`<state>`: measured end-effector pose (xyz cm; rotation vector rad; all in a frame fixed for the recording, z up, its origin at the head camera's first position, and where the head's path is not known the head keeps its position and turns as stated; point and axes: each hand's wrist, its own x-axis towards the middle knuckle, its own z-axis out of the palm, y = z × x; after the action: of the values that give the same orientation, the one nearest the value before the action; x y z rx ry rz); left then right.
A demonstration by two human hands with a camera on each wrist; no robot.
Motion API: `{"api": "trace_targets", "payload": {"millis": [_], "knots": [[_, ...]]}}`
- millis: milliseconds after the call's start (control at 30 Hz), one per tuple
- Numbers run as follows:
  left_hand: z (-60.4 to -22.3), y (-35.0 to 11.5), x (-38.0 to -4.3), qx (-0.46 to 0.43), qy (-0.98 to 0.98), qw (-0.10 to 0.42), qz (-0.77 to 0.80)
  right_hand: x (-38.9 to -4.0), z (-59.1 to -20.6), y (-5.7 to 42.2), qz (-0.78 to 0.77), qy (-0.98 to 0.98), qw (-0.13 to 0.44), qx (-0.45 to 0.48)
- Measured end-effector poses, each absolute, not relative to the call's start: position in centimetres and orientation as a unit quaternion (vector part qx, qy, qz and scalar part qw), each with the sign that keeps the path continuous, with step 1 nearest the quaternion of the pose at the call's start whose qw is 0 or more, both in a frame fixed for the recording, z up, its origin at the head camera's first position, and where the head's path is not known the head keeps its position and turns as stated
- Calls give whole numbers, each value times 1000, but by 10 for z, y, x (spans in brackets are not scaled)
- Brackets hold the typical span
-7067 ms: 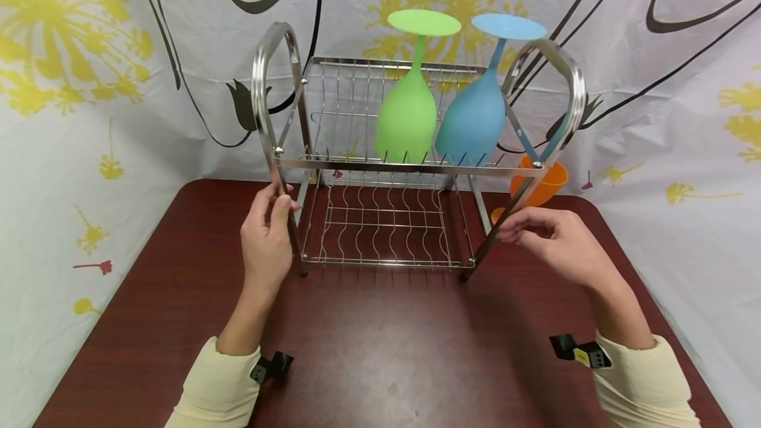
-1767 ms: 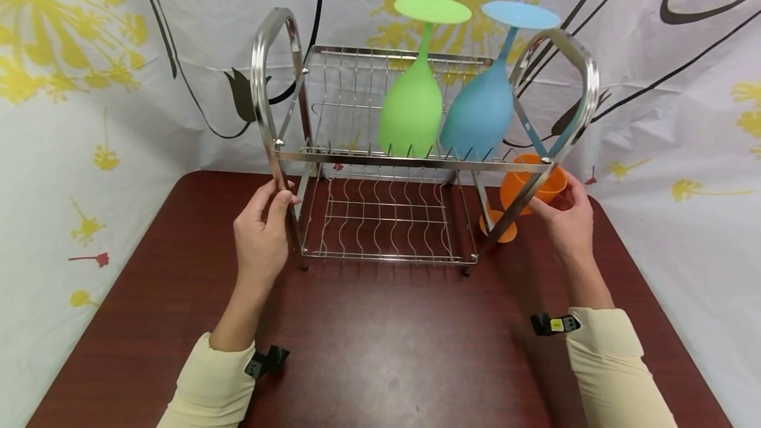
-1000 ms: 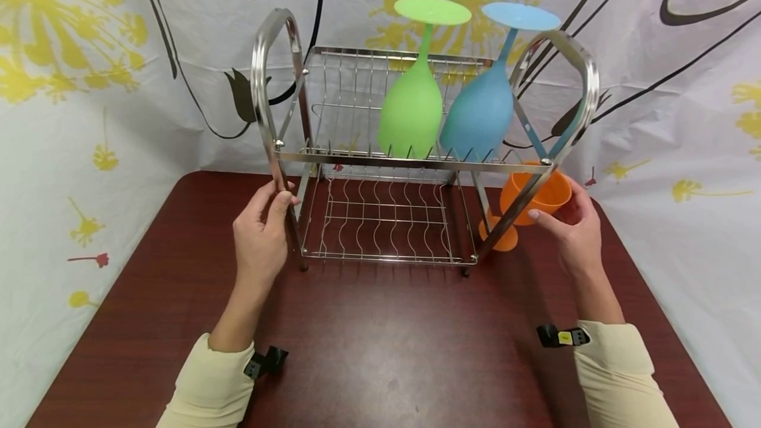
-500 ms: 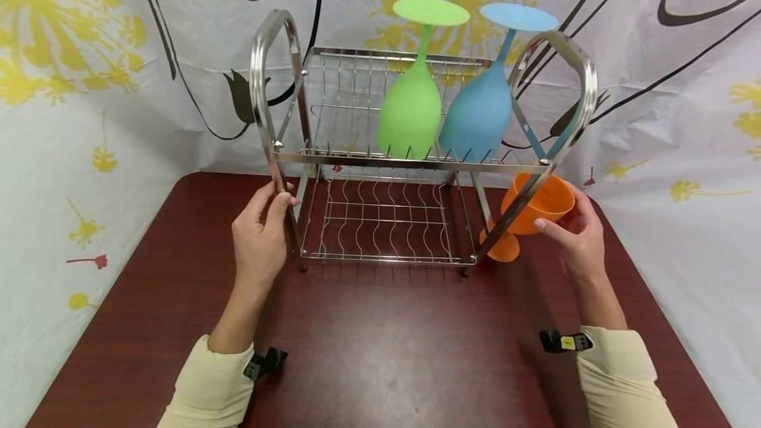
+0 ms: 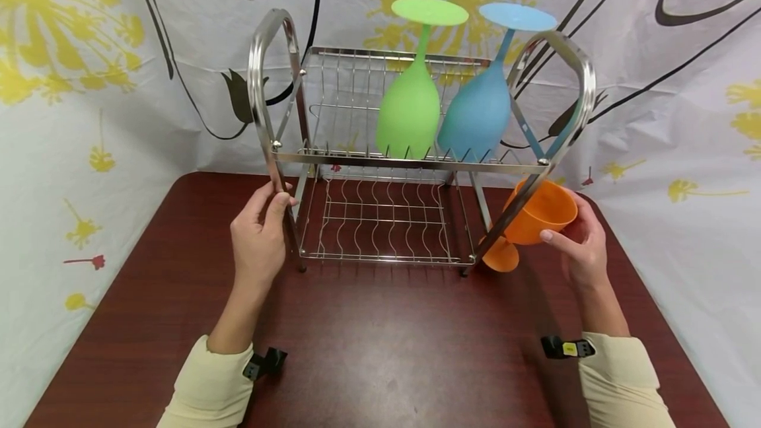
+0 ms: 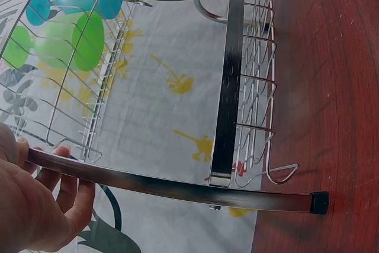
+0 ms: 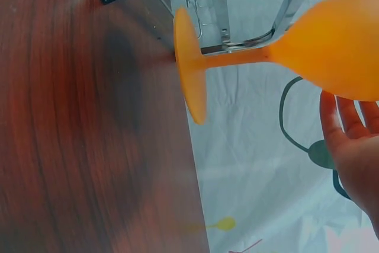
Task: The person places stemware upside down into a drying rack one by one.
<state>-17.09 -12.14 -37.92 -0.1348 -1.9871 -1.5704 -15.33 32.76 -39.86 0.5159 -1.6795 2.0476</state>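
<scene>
In the head view my right hand [image 5: 585, 246] grips the bowl of an orange goblet [image 5: 541, 213], its thumb on the near side. The goblet leans, foot to the lower left, just outside the dish rack's right front leg. The right wrist view shows the goblet's stem and foot [image 7: 190, 66] apart from the tabletop. My left hand [image 5: 261, 233] holds the left front leg of the metal dish rack [image 5: 410, 162], fingers wrapped behind the bar [image 6: 118, 176]. On the upper tier stand a green goblet [image 5: 410, 107] and a blue goblet [image 5: 477, 111], both upside down.
The rack's lower tier [image 5: 383, 221] has wavy wire dividers. Around the dark red table [image 5: 380, 349] hangs a white patterned sheet [image 5: 107, 170] at the back and sides. A black wrist camera [image 5: 565, 347] sits on each cuff.
My right hand left the rack's right leg earlier and took hold of the orange goblet. Over the last second it has drawn the goblet nearer. My left hand has stayed on the rack.
</scene>
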Motion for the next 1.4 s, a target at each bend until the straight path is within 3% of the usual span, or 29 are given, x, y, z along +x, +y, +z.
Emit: {"api": "trace_targets", "payload": {"millis": [1400], "knots": [[-380,-121,-171,-54,-742,300,-597,-130,-385,350,721,-616,125,291]]}}
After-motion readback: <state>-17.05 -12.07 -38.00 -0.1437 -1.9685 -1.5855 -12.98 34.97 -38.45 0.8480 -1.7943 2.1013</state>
